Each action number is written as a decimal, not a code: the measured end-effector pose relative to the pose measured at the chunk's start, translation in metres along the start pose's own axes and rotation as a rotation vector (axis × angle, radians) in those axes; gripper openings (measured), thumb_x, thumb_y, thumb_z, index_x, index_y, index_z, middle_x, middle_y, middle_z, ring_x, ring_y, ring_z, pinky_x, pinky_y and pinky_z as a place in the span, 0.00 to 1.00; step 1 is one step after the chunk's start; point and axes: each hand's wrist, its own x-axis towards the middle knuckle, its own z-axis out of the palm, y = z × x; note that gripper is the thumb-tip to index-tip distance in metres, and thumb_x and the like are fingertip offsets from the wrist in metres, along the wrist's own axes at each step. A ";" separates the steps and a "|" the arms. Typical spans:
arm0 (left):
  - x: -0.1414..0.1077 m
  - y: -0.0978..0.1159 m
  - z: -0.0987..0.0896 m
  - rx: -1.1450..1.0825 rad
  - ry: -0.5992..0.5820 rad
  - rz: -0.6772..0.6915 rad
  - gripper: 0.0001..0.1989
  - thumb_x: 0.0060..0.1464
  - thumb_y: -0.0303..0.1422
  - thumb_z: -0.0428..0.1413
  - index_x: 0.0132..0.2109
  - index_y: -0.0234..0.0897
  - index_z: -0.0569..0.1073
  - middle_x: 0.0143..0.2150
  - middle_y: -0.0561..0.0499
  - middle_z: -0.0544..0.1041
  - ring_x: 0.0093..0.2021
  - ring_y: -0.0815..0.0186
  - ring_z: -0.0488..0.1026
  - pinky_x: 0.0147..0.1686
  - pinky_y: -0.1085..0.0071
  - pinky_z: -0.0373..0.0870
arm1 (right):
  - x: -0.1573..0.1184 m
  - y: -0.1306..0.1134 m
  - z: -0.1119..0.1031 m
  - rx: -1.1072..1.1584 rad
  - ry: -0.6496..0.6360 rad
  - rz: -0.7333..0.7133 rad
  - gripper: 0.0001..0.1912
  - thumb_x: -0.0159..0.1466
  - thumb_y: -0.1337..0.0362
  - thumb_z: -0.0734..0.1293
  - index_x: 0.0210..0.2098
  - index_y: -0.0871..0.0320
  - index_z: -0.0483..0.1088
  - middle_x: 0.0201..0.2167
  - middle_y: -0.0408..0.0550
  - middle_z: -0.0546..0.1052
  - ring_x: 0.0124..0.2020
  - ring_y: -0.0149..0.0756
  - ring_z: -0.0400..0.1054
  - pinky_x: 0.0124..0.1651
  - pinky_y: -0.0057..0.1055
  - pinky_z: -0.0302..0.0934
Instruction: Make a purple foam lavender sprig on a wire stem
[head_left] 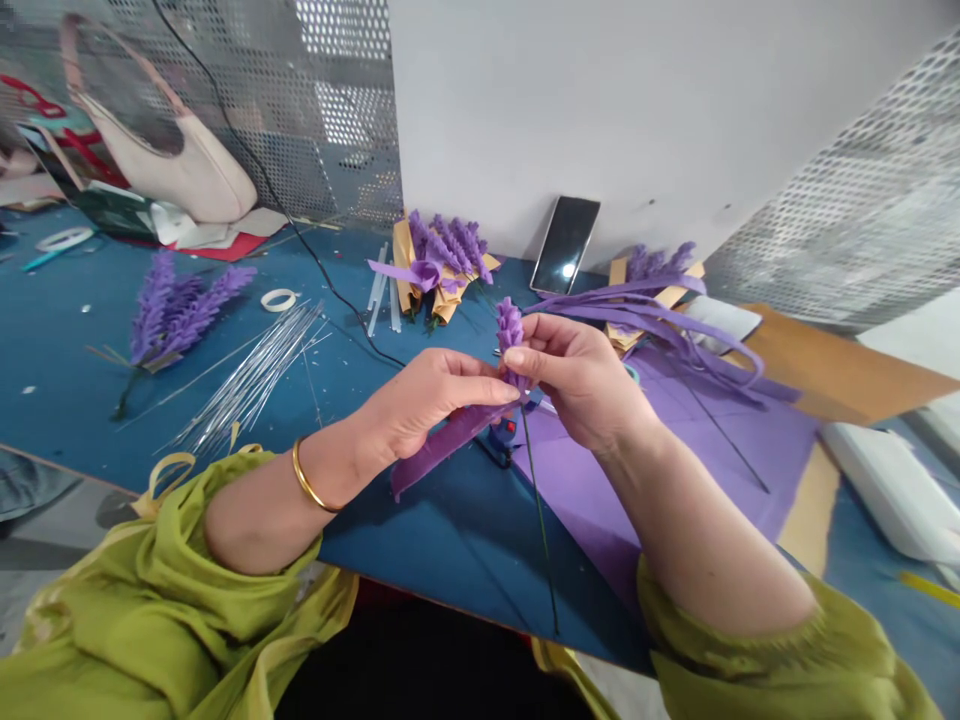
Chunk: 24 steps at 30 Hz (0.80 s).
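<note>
Between my two hands stands a purple lavender flower on a thin green wire stem, which hangs down toward the table's front edge. My left hand pinches a purple felt strip against the base of the flower; the strip's loose end trails down to the left. My right hand has thumb and fingers closed on the flower's side. Partly hidden behind the hands is a blue glue gun with a red switch.
Purple felt sheets and long felt strips lie to the right. Wrapped lavender bunches, a phone and glue sticks stand or lie at the back. Loose wires and a lavender bunch are on the left.
</note>
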 end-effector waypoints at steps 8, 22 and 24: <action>0.003 -0.009 0.000 0.093 0.052 0.044 0.09 0.46 0.35 0.66 0.33 0.33 0.82 0.30 0.48 0.79 0.31 0.67 0.73 0.35 0.69 0.67 | -0.003 0.003 0.012 -0.116 0.108 -0.069 0.18 0.47 0.60 0.81 0.28 0.58 0.70 0.19 0.37 0.72 0.18 0.24 0.63 0.20 0.24 0.56; 0.007 -0.012 0.002 0.039 0.079 0.033 0.04 0.43 0.30 0.65 0.27 0.34 0.80 0.25 0.52 0.76 0.32 0.67 0.72 0.39 0.68 0.68 | -0.006 0.005 0.018 -0.166 0.148 -0.067 0.19 0.47 0.60 0.81 0.28 0.57 0.68 0.20 0.36 0.70 0.19 0.23 0.60 0.21 0.24 0.54; 0.007 -0.011 0.002 0.021 0.073 0.031 0.03 0.43 0.30 0.65 0.28 0.34 0.80 0.27 0.51 0.77 0.32 0.67 0.73 0.39 0.68 0.68 | -0.006 0.003 0.017 -0.158 0.131 -0.054 0.20 0.47 0.59 0.81 0.29 0.58 0.69 0.20 0.36 0.70 0.19 0.24 0.61 0.21 0.24 0.54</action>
